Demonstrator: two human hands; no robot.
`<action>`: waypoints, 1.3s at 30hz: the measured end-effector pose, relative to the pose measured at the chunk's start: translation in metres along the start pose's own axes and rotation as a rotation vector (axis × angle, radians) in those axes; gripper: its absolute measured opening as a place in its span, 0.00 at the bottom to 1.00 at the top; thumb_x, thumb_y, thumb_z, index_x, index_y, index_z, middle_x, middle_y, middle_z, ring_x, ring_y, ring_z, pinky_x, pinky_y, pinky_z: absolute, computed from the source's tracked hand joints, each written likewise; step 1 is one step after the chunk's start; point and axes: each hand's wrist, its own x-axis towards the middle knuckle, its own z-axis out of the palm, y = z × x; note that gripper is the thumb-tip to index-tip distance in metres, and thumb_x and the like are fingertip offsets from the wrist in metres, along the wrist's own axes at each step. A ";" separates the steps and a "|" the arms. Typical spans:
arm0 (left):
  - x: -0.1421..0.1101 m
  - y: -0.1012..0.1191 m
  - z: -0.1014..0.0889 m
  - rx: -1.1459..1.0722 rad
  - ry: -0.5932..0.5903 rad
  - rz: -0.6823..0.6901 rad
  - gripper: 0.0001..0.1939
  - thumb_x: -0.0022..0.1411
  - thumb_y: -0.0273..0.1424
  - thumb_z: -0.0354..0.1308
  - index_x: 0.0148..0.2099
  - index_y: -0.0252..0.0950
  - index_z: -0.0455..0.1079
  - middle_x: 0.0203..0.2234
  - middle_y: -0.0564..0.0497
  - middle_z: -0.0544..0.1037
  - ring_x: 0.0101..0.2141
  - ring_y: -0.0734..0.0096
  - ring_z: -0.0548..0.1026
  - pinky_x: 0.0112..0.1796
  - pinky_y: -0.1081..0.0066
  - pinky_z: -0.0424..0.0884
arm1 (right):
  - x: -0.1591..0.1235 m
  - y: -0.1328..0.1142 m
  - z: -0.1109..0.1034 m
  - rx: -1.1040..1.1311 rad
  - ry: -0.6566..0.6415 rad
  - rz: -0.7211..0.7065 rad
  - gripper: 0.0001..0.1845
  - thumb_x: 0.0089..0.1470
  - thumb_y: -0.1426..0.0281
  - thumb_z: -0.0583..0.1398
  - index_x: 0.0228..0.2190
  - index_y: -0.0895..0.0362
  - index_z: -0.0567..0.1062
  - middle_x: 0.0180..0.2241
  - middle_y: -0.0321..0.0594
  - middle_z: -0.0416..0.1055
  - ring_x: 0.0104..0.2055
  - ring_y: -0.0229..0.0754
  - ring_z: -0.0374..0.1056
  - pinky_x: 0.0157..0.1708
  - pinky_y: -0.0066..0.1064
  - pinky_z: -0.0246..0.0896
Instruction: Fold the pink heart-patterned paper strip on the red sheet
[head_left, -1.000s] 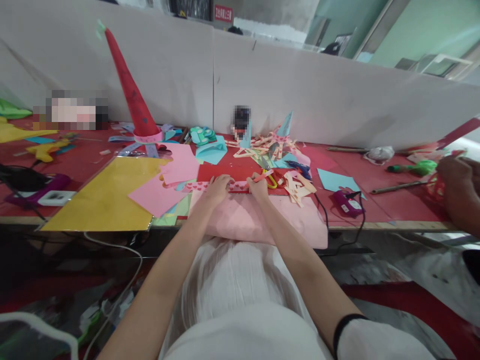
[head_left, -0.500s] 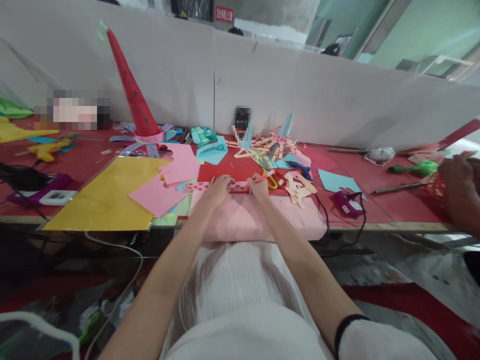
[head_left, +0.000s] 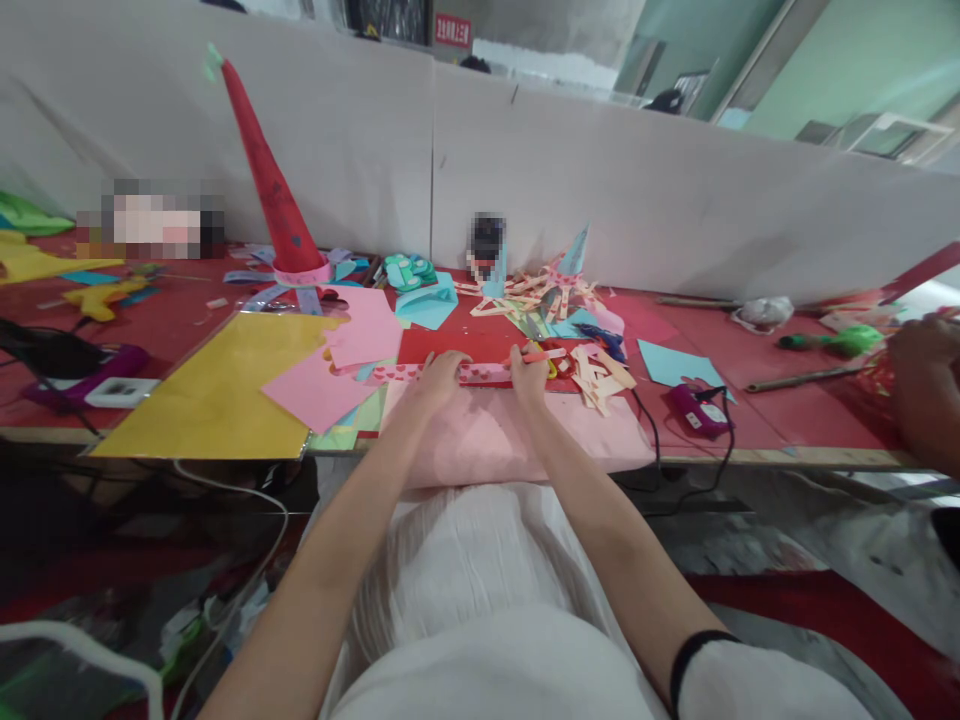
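Note:
A long pink strip with red hearts lies across red paper, in front of me on the table. My left hand rests over the middle of the strip, its fingers bent down onto it. Close by on the right, my right hand is closed around a slim pink pen-like tool that points up to the right. The tool's working tip is hidden by the fingers. Just beyond that hand lie yellow-handled scissors, partly covered. A pink padded surface lies below both wrists.
Pink paper and a yellow sheet lie left. A tall red cone stands behind. Pale strips, a blue sheet and a purple box with a cord are right. Another person's hand is at far right.
My right hand has shifted slightly right along the strip, and the pink tool is tilted lower. My left hand stays on the strip. The view has moved a little.

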 end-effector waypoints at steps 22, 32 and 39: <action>-0.002 0.005 -0.007 0.019 -0.047 0.006 0.16 0.55 0.25 0.56 0.46 0.42 0.70 0.54 0.49 0.70 0.57 0.63 0.64 0.61 0.56 0.48 | -0.007 -0.008 0.003 0.201 -0.074 -0.047 0.24 0.49 0.49 0.55 0.18 0.52 0.55 0.14 0.29 0.57 0.21 0.36 0.64 0.22 0.26 0.54; -0.001 0.005 -0.005 0.009 -0.017 0.013 0.15 0.54 0.28 0.59 0.45 0.43 0.71 0.52 0.48 0.72 0.56 0.60 0.66 0.60 0.53 0.50 | 0.002 0.007 0.012 0.261 -0.326 0.010 0.25 0.45 0.47 0.59 0.18 0.52 0.57 0.11 0.29 0.60 0.15 0.34 0.58 0.20 0.26 0.53; -0.002 0.004 -0.005 0.010 -0.022 0.034 0.14 0.56 0.31 0.59 0.46 0.43 0.71 0.52 0.48 0.72 0.56 0.60 0.66 0.60 0.52 0.49 | 0.003 0.010 0.011 0.200 -0.272 0.008 0.19 0.48 0.57 0.57 0.18 0.52 0.55 0.10 0.25 0.57 0.15 0.34 0.58 0.21 0.26 0.54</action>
